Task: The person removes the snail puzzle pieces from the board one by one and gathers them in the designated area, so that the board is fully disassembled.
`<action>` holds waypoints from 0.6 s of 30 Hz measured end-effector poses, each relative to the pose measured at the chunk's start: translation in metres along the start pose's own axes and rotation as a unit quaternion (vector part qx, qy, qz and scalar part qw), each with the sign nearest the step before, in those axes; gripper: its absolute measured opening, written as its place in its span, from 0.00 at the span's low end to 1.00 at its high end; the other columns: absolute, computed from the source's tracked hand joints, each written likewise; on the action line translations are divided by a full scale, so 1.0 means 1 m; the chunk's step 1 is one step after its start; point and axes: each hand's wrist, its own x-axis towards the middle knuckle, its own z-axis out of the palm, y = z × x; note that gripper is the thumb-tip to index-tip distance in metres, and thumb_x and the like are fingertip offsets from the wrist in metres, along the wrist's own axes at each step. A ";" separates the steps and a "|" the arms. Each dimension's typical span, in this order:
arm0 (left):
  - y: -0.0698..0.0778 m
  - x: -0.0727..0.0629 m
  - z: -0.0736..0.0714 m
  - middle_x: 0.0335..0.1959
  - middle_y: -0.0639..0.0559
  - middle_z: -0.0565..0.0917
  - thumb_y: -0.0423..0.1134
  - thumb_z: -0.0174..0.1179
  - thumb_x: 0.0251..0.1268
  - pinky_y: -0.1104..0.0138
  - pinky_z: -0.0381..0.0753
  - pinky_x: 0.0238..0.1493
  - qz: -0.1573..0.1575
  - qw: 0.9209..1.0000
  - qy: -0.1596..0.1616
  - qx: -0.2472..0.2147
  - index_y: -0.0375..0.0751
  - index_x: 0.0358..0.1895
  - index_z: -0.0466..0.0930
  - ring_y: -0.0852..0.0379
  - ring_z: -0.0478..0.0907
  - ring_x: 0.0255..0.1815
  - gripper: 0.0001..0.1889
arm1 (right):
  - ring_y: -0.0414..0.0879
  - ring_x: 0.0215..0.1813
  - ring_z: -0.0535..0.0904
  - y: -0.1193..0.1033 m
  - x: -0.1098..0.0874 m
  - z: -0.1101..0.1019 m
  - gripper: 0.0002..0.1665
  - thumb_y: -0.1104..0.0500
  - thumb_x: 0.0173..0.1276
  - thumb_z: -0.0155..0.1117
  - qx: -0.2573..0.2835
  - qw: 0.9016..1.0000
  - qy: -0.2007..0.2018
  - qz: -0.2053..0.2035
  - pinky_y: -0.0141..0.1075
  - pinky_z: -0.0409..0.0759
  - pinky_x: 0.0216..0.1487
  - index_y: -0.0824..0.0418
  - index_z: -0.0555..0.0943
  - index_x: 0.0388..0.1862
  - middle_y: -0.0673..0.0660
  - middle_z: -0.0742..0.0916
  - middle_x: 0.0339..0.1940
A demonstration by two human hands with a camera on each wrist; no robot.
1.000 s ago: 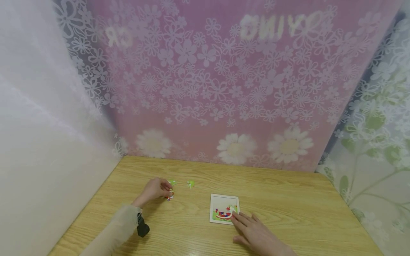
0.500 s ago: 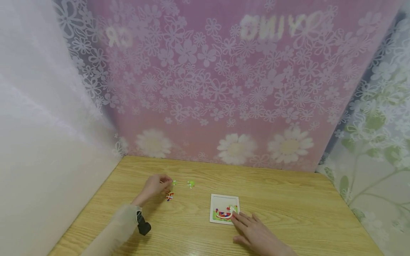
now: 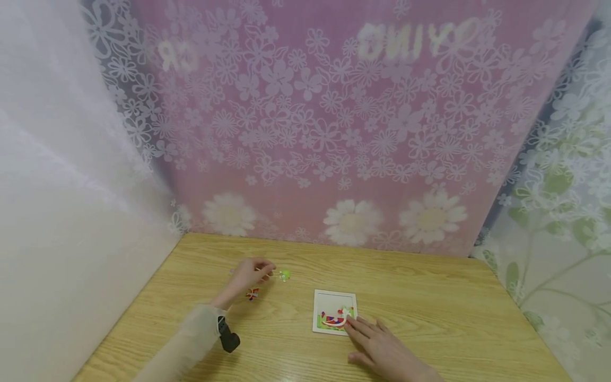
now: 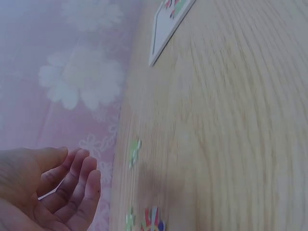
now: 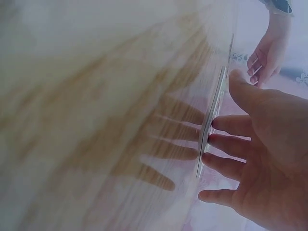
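Note:
My left hand (image 3: 252,276) is above the table, just left of a green puzzle piece (image 3: 285,275). Its fingers bend loosely in the left wrist view, thumb tip near the index finger, and nothing shows between them. A red puzzle piece (image 3: 252,293) lies below that hand, with another green puzzle piece (image 4: 130,219) near it in the left wrist view. My right hand (image 3: 382,347) rests with straight fingers on the lower right edge of a white-framed puzzle board (image 3: 328,292). Several coloured pieces sit in the board's lower part; the fingertips cover one corner.
The wooden table (image 3: 429,297) meets a pink flowered curtain (image 3: 305,159) at its back edge. A white curtain (image 3: 71,185) hangs along the left, a leaf-patterned one (image 3: 563,223) along the right. A small purple bit (image 3: 232,271) shows beyond the left wrist.
My left hand has moved right, away from the red piece and across the middle green piece, towards the right-hand green piece. The right hand and the board have stayed in place.

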 end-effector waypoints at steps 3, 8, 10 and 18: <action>0.005 0.003 0.009 0.38 0.37 0.87 0.38 0.58 0.77 0.55 0.88 0.38 0.014 1.000 -0.012 -0.009 0.31 0.49 0.86 0.40 0.87 0.38 0.13 | 0.61 0.70 0.74 0.000 0.000 0.000 0.37 0.39 0.78 0.53 -0.002 1.000 0.006 -0.003 0.66 0.71 0.62 0.65 0.74 0.72 0.61 0.77 0.72; 0.016 0.010 0.025 0.38 0.39 0.87 0.40 0.58 0.77 0.53 0.88 0.40 0.009 0.999 -0.029 -0.031 0.33 0.49 0.86 0.40 0.87 0.38 0.14 | 0.62 0.71 0.73 0.000 -0.001 -0.003 0.37 0.40 0.79 0.52 0.014 1.000 0.000 -0.001 0.67 0.70 0.63 0.65 0.73 0.72 0.61 0.76 0.73; 0.020 0.014 0.033 0.38 0.40 0.87 0.41 0.58 0.77 0.55 0.88 0.39 0.008 0.999 -0.037 -0.039 0.32 0.49 0.86 0.42 0.87 0.38 0.14 | 0.62 0.71 0.72 -0.001 -0.002 -0.003 0.36 0.40 0.79 0.52 0.017 1.000 -0.003 0.002 0.67 0.70 0.63 0.65 0.73 0.72 0.61 0.76 0.73; 0.039 0.023 0.061 0.42 0.35 0.88 0.40 0.57 0.78 0.52 0.87 0.44 0.033 0.993 -0.090 -0.068 0.29 0.52 0.85 0.38 0.87 0.42 0.16 | 0.61 0.73 0.70 0.001 -0.006 -0.003 0.38 0.37 0.80 0.48 0.054 0.997 -0.042 0.036 0.68 0.66 0.66 0.63 0.72 0.73 0.60 0.74 0.75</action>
